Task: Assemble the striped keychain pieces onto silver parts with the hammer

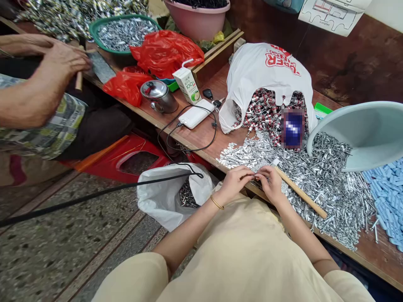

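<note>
My left hand (233, 183) and right hand (271, 184) meet at the front lip of the bench (380, 258), thumbs and fingers pressed together on a small piece (254, 175), too tiny and covered for me to make out. I hold it low and close to my body, probably so both hands steady it and I can look straight down on it. The heap of metal pieces (336, 209) starts right beyond my knuckles, which I suppose saves reaching. A basin (371, 130) lies tipped on its side at the heap's far right, mouth towards it, likely for spilling parts out. The wooden handle (302, 193) rests across the heap just beside my right hand, within easy grasp. As for room, the bench edge runs under my wrists, and my elbows hang free of it. Ahead, the white bag (252, 63) and the heap crowd me; to the left, bare wood shows, though a black cable (211, 142) loops over it. Below the edge, the open sack (157, 197) gapes beside my left forearm.
</note>
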### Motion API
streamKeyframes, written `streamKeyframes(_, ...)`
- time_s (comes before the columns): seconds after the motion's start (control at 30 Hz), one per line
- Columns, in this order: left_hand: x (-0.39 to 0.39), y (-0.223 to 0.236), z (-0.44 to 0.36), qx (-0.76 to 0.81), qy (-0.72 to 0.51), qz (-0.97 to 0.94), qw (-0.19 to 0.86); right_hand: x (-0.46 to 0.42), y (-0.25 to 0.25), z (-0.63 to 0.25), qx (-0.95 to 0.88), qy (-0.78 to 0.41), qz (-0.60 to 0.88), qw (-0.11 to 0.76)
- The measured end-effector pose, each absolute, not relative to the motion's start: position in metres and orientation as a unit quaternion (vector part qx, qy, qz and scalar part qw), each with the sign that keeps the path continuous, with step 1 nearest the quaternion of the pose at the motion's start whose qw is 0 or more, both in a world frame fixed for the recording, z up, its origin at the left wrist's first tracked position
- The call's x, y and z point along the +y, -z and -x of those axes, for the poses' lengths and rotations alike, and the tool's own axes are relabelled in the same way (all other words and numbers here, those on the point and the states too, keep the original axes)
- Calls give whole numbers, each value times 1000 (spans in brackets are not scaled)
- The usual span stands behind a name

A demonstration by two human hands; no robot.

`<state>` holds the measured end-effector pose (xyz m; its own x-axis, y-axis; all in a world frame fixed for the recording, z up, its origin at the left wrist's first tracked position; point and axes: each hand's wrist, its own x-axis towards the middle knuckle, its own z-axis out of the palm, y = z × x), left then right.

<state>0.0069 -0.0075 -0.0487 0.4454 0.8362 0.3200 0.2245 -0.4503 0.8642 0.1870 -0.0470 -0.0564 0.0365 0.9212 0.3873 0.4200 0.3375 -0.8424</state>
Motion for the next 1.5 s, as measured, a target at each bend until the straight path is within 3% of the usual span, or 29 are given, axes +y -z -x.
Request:
streamKeyframes(0.13, -7, 46, -8, 353, -396, -745, 404, -45, 53, -188, -626, -286, 523, 502)
streamKeyframes(0.37, -11, 29, -9, 364, -453, -693, 427, -51, 20, -205, -662, -270, 571, 404)
streamKeyframes(0.47, -11, 19, -11, 377, -454, -686, 426, -56, 13, -202, -635, -306, 577, 412)
streamKeyframes(0.6, -12, 7, -10, 392, -396, -729, 398, -58, 8, -196, -614, -321, 573, 438)
streamKeyframes(1.13, -11, -47, 15, 240, -263, -846, 397, -75, -35, -210, -750, -334, 448, 353)
streamKeyframes(1.23, -13, -48, 17, 211, -246, -849, 417, -80, -34, -209, -731, -354, 447, 374)
streamKeyframes(1.37, -21, -32, 4, 283, -344, -785, 431, -85, -27, -204, -660, -358, 494, 439)
streamKeyframes(1.5, -35, -11, -20, 335, -402, -668, 529, -89, -9, -192, -540, -395, 536, 515)
